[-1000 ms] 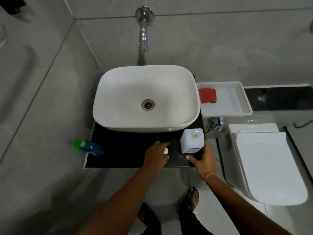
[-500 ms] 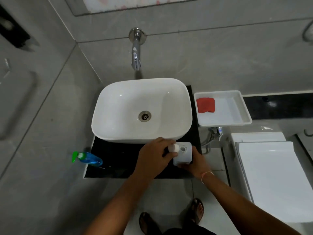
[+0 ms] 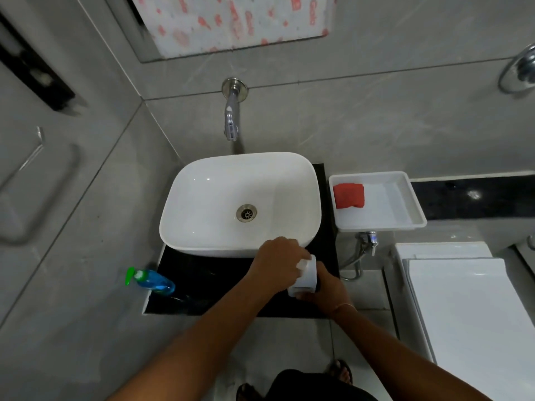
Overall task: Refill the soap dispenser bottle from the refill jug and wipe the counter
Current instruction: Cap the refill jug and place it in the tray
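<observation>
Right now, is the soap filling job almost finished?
Nothing looks finished for sure: the blue soap bottle sits at the left corner of the counter, green pump on. In hand: the right hand grips the white jug while the left hand holds its cap at the top. Left: wiping, since the red cloth lies untouched in the tray.

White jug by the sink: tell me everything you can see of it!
The white jug is boxy and looks like plastic, at the black counter's front right, before the sink. The left hand pinches the small white cap at its top; the right hand grips its side. Its mouth is hidden.
</observation>
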Motion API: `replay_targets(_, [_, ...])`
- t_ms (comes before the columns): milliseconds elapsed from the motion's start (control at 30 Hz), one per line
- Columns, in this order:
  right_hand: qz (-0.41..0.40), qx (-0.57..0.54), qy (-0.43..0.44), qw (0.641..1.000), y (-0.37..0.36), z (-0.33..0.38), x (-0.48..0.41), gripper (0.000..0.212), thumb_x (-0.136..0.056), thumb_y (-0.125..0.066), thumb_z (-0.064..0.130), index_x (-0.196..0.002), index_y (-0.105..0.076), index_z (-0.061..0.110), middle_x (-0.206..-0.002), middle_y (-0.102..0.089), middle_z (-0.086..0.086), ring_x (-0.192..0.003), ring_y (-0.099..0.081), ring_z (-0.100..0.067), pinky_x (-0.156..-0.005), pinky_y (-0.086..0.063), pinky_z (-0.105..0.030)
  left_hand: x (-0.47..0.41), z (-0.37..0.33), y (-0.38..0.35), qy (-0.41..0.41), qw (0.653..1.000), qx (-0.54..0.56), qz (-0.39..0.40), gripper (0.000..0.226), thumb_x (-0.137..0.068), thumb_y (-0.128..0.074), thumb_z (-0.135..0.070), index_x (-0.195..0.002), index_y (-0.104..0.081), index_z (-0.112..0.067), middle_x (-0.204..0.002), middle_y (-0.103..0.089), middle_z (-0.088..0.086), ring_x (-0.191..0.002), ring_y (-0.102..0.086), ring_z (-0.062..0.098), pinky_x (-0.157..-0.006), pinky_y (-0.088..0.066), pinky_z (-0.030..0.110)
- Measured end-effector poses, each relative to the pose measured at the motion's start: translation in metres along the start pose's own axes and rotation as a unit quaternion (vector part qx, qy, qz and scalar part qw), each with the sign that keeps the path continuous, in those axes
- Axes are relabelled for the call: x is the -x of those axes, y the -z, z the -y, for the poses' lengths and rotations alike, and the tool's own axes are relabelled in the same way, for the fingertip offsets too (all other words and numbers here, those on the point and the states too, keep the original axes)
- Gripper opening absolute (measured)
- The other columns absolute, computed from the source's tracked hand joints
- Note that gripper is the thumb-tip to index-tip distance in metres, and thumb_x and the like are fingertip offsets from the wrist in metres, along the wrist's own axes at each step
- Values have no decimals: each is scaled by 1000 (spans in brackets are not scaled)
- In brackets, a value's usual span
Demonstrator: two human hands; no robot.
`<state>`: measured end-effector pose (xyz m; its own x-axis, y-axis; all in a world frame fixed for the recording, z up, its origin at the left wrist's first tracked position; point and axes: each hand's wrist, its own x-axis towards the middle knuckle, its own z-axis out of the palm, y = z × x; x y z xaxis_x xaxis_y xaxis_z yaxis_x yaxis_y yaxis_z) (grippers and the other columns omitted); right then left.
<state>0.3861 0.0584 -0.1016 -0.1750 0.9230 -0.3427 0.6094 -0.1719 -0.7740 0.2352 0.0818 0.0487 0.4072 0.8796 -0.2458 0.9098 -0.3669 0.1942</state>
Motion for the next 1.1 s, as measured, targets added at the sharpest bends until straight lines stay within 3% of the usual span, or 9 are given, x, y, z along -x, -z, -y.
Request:
replay_targets(100, [3,11,-2,1000,0,0,0,89,-65,-87,44,-138,-37,29,-125,-65,-2,-116,-61,-24,-98,-50,-38,5,1,0,-20,999,12,24,67,-85,-74,-37,-145,-45,-35,-143,-54,0,-126,-52,23,-104,-47,43])
replay_targets(200, [2,10,-4,1000,-2,-1,1,84,-63,-86,47,-132,-39,33,-120,-67,1,-112,-64,-22,-92,-52,-34,3,2,-1,52,998,-9,-32,61,-84,-62,-65,-131,-61,-27,-120,-70,1,-108,-65,20,-91,-50,34])
replay_targets(333, [-3,17,-12,1000,-3,-1,-2,94,-63,-86,49,-140,-34,31,-127,-65,-2,-116,-62,-24,-97,-49,-35,7,-1,-2,-33,997,69,4,41,-88,-68,-31,-129,-65,-28,-137,-59,1,-124,-54,20,-103,-46,37])
replay_targets(400, [-1,22,-14,1000,-4,-2,-2,92,-64,-85,51,-139,-34,32,-127,-65,-2,-117,-62,-25,-97,-49,-36,9,-3,-2,-27,998,52,2,51,-85,-70,-36,-135,-57,-31,-137,-59,0,-123,-55,20,-101,-48,38])
replay_targets(500, [-5,23,-17,1000,-5,-2,-2,87,-62,-85,53,-132,-36,35,-120,-67,1,-111,-64,-22,-91,-50,-33,3,0,-2,22,999,15,-40,40,-89,-63,-44,-126,-64,-30,-119,-69,0,-106,-65,20,-90,-49,33])
replay_targets(567, [-7,29,-22,999,-6,-3,-4,90,-62,-85,53,-135,-36,33,-121,-68,0,-112,-64,-24,-92,-50,-34,3,-2,-3,-7,999,29,-16,40,-87,-66,-34,-127,-65,-32,-126,-65,-2,-111,-63,21,-94,-50,33])
replay_targets(700, [-14,34,-30,999,-10,-2,-4,89,-63,-84,53,-135,-36,32,-120,-68,0,-111,-64,-21,-92,-50,-33,4,3,-8,32,998,-11,-49,45,-92,-59,-51,-128,-63,-26,-120,-71,3,-107,-66,21,-93,-48,33])
replay_targets(867, [-14,56,-58,997,-16,0,-2,97,-67,-81,57,-144,-29,29,-122,-67,-2,-112,-63,-22,-91,-47,-31,5,10,-8,-52,998,-42,1,46,-91,-66,-32,-136,-58,-32,-128,-66,4,-115,-61,23,-101,-47,36])
replay_targets(1100, [-125,-59,-82,987,-12,-17,39,89,-60,-89,43,-135,-42,33,-116,-63,7,-109,-61,-18,-88,-51,-30,13,6,-38,-102,990,52,-85,60,-96,-55,-31,-152,-36,-22,-153,-48,4,-138,-47,24,-115,-40,39])
